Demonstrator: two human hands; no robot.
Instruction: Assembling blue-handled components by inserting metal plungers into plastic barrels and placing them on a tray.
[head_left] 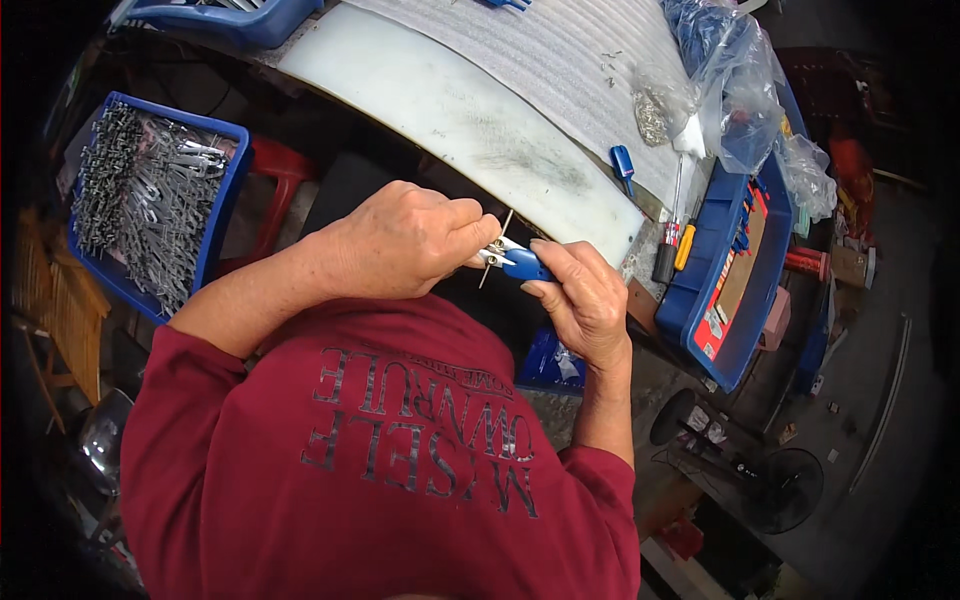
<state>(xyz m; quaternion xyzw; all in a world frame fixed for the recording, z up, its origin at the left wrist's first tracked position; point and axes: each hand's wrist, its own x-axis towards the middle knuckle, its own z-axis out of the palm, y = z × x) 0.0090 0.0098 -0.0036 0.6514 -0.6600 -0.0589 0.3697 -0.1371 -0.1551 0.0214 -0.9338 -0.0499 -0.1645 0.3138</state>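
Observation:
My left hand (pixel 425 238) is closed, fingers curled, around a small shiny metal piece (pixel 497 250) that pokes out past the thumb and forefinger. My right hand (pixel 585 297) pinches a blue plastic handle (pixel 527 266) between thumb and fingers. The handle and the metal piece meet end to end; whether they are joined I cannot tell. A thin metal rod (pixel 484 279) sticks out crosswise where they meet. Both hands are in front of my chest, just short of the bench's white board (pixel 470 120).
A blue crate (pixel 243 160) full of metal pieces stands at left by a red stool (pixel 280 170). On the bench are a blue-handled piece (pixel 622 162), a screwdriver (pixel 668 245), a yellow-handled tool (pixel 685 247) and plastic bags (pixel 735 90). A blue bin (pixel 735 375) stands right; a fan (pixel 790 490) lower right.

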